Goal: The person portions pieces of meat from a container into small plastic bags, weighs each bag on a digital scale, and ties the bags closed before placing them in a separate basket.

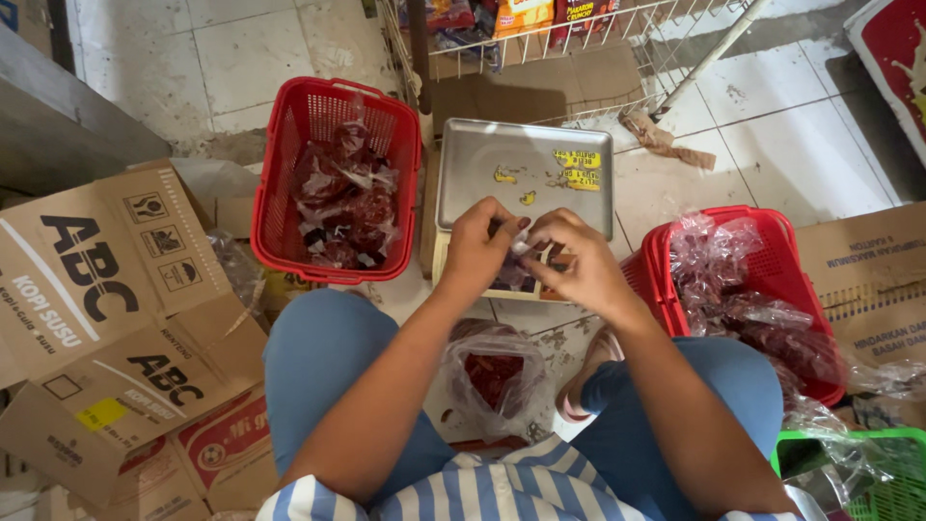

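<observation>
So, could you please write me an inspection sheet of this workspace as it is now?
Surface: tiled floor, stained; metal scale tray with yellow sticker scraps.
Job's things: small clear bag of dark red goods, pinched by left hand and right hand; open bag between the knees.
Clutter: two red baskets of filled bags; green basket; cardboard boxes.
Hands: both closed on the small bag.
Cables: nothing seen.
Surroundings: wire rack with packets.
</observation>
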